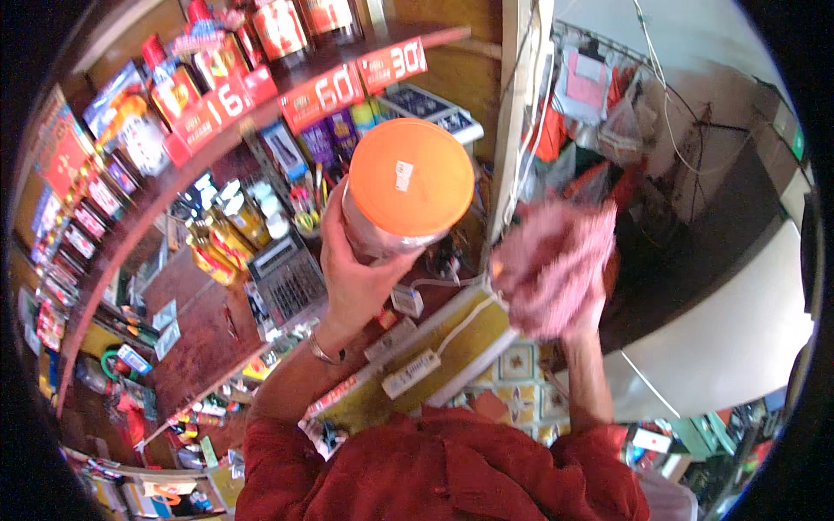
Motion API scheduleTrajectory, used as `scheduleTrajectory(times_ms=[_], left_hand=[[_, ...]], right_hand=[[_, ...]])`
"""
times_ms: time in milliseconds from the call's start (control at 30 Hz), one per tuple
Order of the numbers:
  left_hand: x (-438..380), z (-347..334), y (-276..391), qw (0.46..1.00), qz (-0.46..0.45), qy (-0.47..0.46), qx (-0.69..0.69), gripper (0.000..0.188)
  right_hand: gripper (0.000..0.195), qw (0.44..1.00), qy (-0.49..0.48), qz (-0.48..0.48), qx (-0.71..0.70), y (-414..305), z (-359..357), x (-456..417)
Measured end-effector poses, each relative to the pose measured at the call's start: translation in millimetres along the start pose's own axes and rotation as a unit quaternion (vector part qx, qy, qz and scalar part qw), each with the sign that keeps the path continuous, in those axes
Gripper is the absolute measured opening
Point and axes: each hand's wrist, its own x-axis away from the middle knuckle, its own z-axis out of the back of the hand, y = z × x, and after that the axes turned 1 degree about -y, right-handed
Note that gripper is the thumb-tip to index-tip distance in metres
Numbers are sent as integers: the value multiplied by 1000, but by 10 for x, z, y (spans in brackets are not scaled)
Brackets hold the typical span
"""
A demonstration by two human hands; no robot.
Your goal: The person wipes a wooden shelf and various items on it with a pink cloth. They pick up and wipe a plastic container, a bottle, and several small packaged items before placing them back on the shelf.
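Observation:
My left hand (355,267) grips a clear plastic jar (371,238) from below and its left side. The jar has a round orange lid (417,182) with a small white sticker on it. To the right, apart from the jar, my right hand (585,316) holds a bunched pink cloth (554,267), blurred and covering most of its fingers. A bracelet circles my left wrist.
A desk calculator (287,277) and yellow-labelled bottles (225,241) stand on the wooden counter (195,332) at left. Above it curves a shelf with bottles and red price signs (319,98). A power strip (412,373) with a white cable lies below the jar.

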Motion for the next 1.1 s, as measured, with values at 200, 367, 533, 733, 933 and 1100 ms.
scheduleTrajectory(times_ms=[200, 367, 533, 733, 933, 1100], left_hand=[[385, 213, 294, 982, -5, -127, -139, 88], [888, 501, 39, 935, -4, -313, -166, 69], [1342, 689, -85, 938, -36, -321, -127, 56], [1267, 805, 123, 910, -79, -391, -116, 49], [1269, 883, 309, 920, 59, -362, -136, 65], [1246, 928, 299, 961, 93, -251, -64, 82]], right_hand=[[44, 955, -89, 155, 238, -96, -779, -184], [55, 698, -246, 150, 655, 498, -1436, 34], [47, 730, -146, 73, 664, 769, -1259, 253], [50, 725, -76, 96, 678, 857, -1300, 173], [50, 809, -62, 64, 581, 910, -1106, -94], [35, 961, 33, 25, 272, 659, -700, -330]])
